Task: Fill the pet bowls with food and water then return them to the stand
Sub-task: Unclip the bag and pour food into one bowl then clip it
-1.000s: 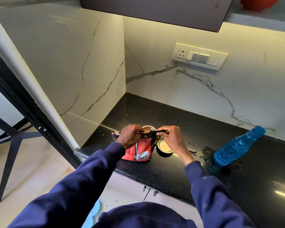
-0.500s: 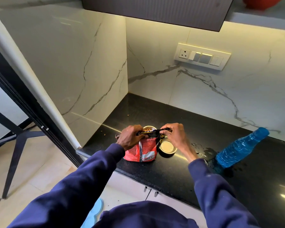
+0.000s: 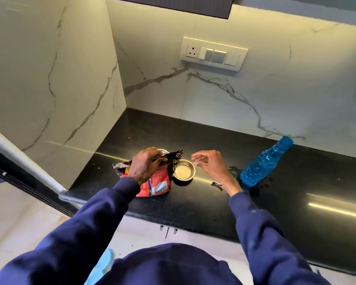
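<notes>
A red and black food bag (image 3: 159, 182) stands on the black countertop (image 3: 193, 206), with my left hand (image 3: 145, 164) gripping its top edge. Right of the bag sits a steel bowl (image 3: 183, 171) with a pale inside. A second steel bowl (image 3: 162, 151) is mostly hidden behind the bag and my left hand. My right hand (image 3: 210, 164) hovers just right of the near bowl, fingers apart, holding nothing. A blue water bottle (image 3: 264, 162) lies tilted on the counter at the right.
A few kibble pieces (image 3: 97, 167) lie scattered at the counter's left. Water drops (image 3: 232, 170) and a small dark band (image 3: 217, 185) lie near the bottle. Marble walls close the left and back; a switch panel (image 3: 213, 54) sits on the back wall.
My right hand has let go of the bag's top and moved right, fingers spread. My left hand still holds the bag, whose right top corner now stands free.
</notes>
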